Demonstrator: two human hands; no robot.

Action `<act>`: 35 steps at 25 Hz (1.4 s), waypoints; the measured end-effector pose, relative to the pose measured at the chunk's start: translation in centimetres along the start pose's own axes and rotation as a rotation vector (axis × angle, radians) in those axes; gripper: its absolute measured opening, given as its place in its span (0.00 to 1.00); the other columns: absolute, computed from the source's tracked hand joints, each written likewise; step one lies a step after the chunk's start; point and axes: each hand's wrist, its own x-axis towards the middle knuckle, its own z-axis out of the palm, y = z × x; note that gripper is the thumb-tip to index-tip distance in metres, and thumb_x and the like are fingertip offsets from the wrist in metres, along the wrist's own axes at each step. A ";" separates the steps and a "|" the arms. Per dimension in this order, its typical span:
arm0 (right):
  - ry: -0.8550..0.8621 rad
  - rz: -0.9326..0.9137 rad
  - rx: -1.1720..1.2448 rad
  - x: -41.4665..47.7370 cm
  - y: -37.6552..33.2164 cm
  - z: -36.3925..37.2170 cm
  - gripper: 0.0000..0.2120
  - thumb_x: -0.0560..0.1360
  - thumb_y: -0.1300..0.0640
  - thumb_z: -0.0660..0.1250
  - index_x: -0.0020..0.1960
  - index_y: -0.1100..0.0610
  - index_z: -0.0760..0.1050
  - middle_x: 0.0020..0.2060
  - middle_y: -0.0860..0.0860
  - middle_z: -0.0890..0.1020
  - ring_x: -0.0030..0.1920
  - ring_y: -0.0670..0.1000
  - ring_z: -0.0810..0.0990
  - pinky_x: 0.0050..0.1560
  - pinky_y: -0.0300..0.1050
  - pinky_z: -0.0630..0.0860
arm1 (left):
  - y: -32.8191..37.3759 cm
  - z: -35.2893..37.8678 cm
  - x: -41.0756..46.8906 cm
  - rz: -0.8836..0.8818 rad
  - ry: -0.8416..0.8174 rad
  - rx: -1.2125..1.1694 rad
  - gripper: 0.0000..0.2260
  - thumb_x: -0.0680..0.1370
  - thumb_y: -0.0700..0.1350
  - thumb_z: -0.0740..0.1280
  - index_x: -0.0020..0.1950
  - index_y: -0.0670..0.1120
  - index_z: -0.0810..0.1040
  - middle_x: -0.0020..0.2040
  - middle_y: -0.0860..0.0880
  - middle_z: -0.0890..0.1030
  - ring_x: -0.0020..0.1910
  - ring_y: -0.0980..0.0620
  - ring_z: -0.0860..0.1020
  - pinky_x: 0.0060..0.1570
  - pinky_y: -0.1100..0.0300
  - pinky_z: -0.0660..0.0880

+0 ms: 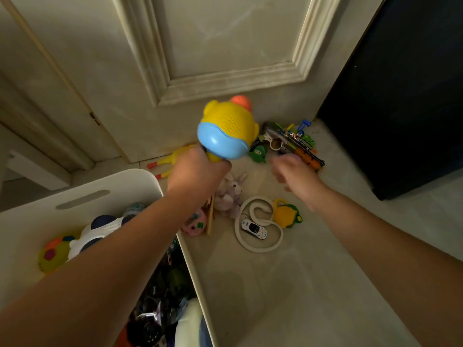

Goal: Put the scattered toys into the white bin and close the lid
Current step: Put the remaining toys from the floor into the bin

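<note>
My left hand (198,171) grips a yellow and blue duck toy (226,131) with an orange beak, held up above the floor beside the white bin (105,186). The bin at lower left holds several toys and no lid shows. My right hand (293,174) is blurred, fingers loosely apart, holding nothing, just in front of a toy gun (293,144) with orange balls. On the floor lie a lilac plush rabbit (233,191), a white toy car (254,229), a cream toy snake (258,224), a yellow-green turtle (286,215), a pink toy (194,224), a green figure (258,154) and a rubber chicken (170,161).
A cream panelled door (225,46) stands right behind the toys. A dark cabinet (400,96) fills the right side. Pale floor (288,296) stretches to the right of the bin toward me.
</note>
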 end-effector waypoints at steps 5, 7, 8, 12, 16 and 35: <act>-0.087 0.033 -0.819 -0.9 9.0 1.8 0.27 0.71 0.52 0.72 0.67 0.50 0.69 0.62 0.57 0.67 0.61 0.61 0.71 0.58 0.48 0.72 | -0.4 -1.9 0.3 -0.126 -0.012 -0.270 0.05 0.73 0.45 0.70 0.44 0.46 0.76 0.33 0.50 0.78 0.26 0.58 0.77 0.27 0.64 0.71; -0.022 -0.055 -0.754 -1.1 9.1 2.0 0.27 0.68 0.53 0.75 0.64 0.52 0.70 0.58 0.56 0.67 0.58 0.60 0.72 0.55 0.47 0.72 | -0.4 -2.2 0.2 -0.106 -0.034 -0.330 0.04 0.73 0.44 0.69 0.44 0.44 0.78 0.32 0.49 0.80 0.23 0.61 0.77 0.30 0.63 0.74; 0.022 -0.077 -0.701 -1.1 8.3 2.2 0.27 0.66 0.52 0.76 0.62 0.52 0.70 0.56 0.55 0.66 0.57 0.58 0.71 0.54 0.47 0.72 | -0.4 -2.5 0.2 -0.088 -0.046 -0.342 0.05 0.72 0.44 0.69 0.45 0.43 0.78 0.33 0.47 0.81 0.22 0.61 0.77 0.32 0.61 0.75; 0.038 -0.157 -0.541 -0.8 2.8 4.9 0.29 0.62 0.46 0.76 0.54 0.53 0.65 0.53 0.51 0.65 0.51 0.52 0.70 0.45 0.45 0.69 | -0.1 -3.9 0.1 -0.046 -0.077 -0.333 0.05 0.73 0.45 0.69 0.41 0.43 0.78 0.31 0.47 0.81 0.22 0.61 0.76 0.27 0.66 0.74; -0.294 -0.219 -0.849 -0.4 0.8 9.7 0.51 0.65 0.48 0.74 0.76 0.46 0.44 0.70 0.59 0.60 0.58 0.60 0.76 0.45 0.48 0.71 | 0.0 -5.6 -0.4 -0.041 -0.047 -0.372 0.06 0.73 0.45 0.69 0.37 0.46 0.76 0.26 0.51 0.79 0.22 0.59 0.76 0.25 0.67 0.72; -0.131 -0.080 -0.014 -8.6 -0.1 7.8 0.21 0.66 0.55 0.72 0.57 0.47 0.73 0.53 0.49 0.76 0.47 0.48 0.77 0.38 0.38 0.72 | -3.1 -7.8 -3.5 -0.048 -0.128 -0.436 0.05 0.73 0.43 0.69 0.39 0.43 0.76 0.30 0.46 0.81 0.27 0.50 0.78 0.30 0.60 0.76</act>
